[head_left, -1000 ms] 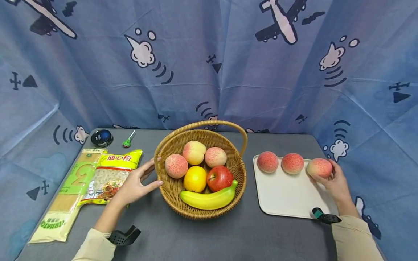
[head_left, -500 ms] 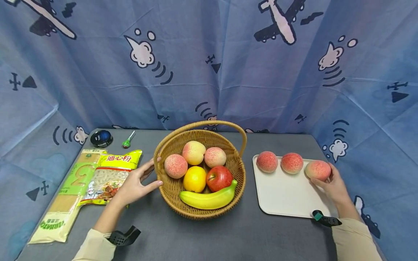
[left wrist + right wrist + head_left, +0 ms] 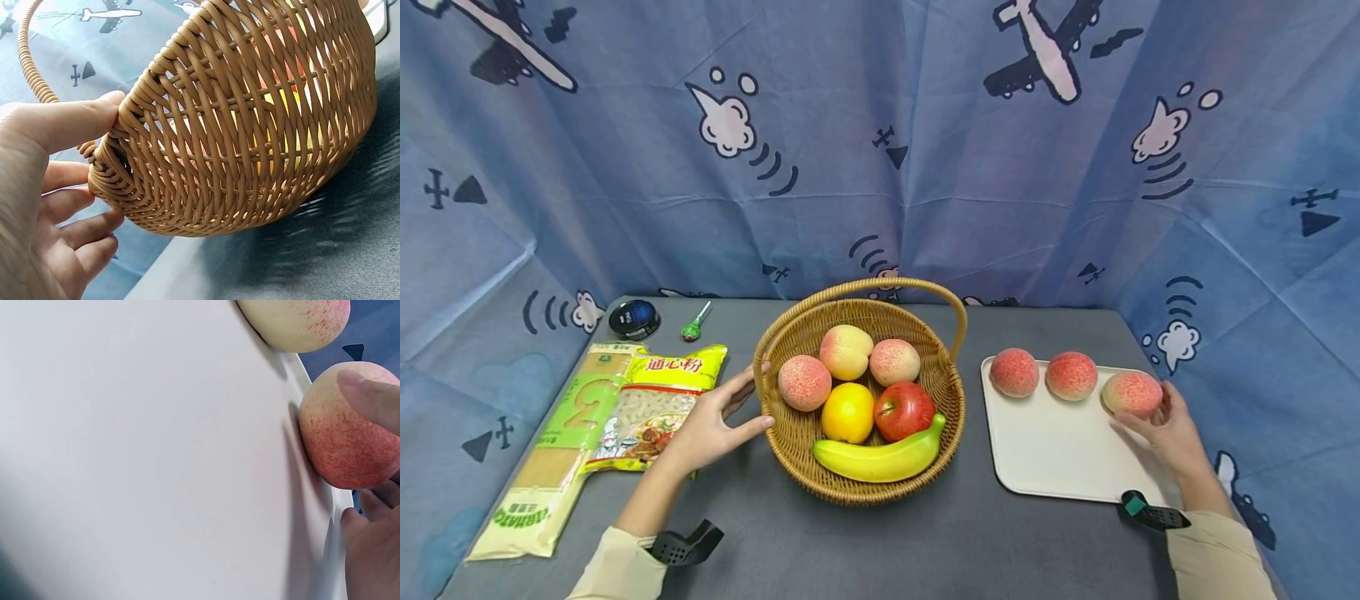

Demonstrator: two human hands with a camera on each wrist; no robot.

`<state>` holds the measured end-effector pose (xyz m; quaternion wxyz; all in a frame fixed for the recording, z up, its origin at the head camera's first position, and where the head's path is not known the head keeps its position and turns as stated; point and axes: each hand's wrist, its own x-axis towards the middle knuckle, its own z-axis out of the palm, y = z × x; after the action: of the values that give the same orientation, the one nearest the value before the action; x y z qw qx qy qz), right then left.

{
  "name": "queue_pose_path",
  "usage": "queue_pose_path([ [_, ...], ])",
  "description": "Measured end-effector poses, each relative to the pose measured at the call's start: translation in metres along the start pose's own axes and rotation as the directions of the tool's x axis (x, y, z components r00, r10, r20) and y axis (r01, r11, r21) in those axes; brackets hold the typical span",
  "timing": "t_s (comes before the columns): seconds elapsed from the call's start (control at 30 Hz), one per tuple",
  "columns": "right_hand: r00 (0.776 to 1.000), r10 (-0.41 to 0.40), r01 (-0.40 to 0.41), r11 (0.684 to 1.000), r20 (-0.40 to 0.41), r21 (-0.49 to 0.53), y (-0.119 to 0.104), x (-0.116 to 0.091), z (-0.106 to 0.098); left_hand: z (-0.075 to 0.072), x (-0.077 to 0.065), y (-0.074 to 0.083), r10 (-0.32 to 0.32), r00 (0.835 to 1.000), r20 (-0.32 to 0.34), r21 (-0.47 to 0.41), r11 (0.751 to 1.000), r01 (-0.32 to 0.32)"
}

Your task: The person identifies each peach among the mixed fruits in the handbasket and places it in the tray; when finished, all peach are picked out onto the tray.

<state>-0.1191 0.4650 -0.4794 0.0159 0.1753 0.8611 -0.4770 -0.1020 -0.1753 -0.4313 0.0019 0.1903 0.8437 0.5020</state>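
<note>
In the head view a wicker basket (image 3: 864, 496) stands mid-table, holding peaches, a yellow round fruit (image 3: 847, 412), a red apple (image 3: 905, 410) and a banana (image 3: 880, 458). My left hand (image 3: 707, 429) holds the basket's left side near the handle's foot; in the left wrist view, the thumb (image 3: 94, 119) lies on the rim and the fingertips sit at its other side. My right hand (image 3: 1168, 437) holds the rightmost peach (image 3: 1131, 394) at the far right corner of a white tray (image 3: 1060, 450), thumb in front, fingers curving behind. Two more peaches (image 3: 1072, 376) line the tray's far edge.
Left of the basket lie a yellow pasta bag (image 3: 655, 408), a long noodle pack (image 3: 561, 425), a green lollipop (image 3: 692, 329) and a round dark tin (image 3: 634, 319). A blue patterned curtain (image 3: 835, 167) hangs behind the grey table (image 3: 880, 554).
My right hand and the rightmost peach have shifted slightly toward the near side over the last second. My left hand and the basket have stayed in place.
</note>
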Motion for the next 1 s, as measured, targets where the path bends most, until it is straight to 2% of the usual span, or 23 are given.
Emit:
queue_pose_path([
  [0.23, 0.999, -0.040, 0.040, 0.999, -0.006, -0.020, -0.005, -0.007, -0.002, 0.000, 0.000, 0.000, 0.001, 1.000, -0.002, -0.004, 1.000, -0.001],
  [0.4, 0.996, -0.066, 0.065, 0.998, -0.052, -0.013, -0.011, -0.011, -0.006, 0.000, 0.000, 0.000, 0.003, 1.000, -0.003, -0.011, 1.000, -0.003],
  [0.53, 0.980, -0.158, 0.157, 0.988, -0.122, -0.015, 0.016, 0.010, -0.012, 0.000, 0.000, 0.000, 0.000, 1.000, -0.002, -0.010, 1.000, -0.001],
  [0.63, 0.947, -0.271, 0.268, 0.963, -0.173, -0.042, 0.032, 0.022, -0.017, 0.000, 0.000, 0.000, -0.002, 1.000, -0.002, -0.009, 1.000, 0.002],
  [0.7, 0.931, -0.315, 0.313, 0.949, -0.187, -0.038, 0.015, 0.011, -0.015, 0.000, 0.000, 0.000, -0.004, 1.000, 0.001, -0.012, 1.000, 0.004],
  [0.8, 0.907, -0.382, 0.382, 0.924, -0.177, -0.036, -0.033, -0.022, -0.007, -0.001, 0.000, 0.001, -0.003, 1.000, 0.003, -0.016, 1.000, 0.003],
  [0.9, 0.882, -0.454, 0.454, 0.891, -0.129, -0.028, -0.076, -0.053, 0.003, -0.001, 0.001, 0.001, 0.001, 1.000, 0.005, -0.021, 1.000, -0.001],
  [1.0, 0.818, -0.570, 0.571, 0.821, -0.073, -0.001, -0.101, -0.071, 0.013, -0.001, 0.001, 0.000, 0.010, 1.000, 0.003, -0.021, 1.000, -0.010],
])
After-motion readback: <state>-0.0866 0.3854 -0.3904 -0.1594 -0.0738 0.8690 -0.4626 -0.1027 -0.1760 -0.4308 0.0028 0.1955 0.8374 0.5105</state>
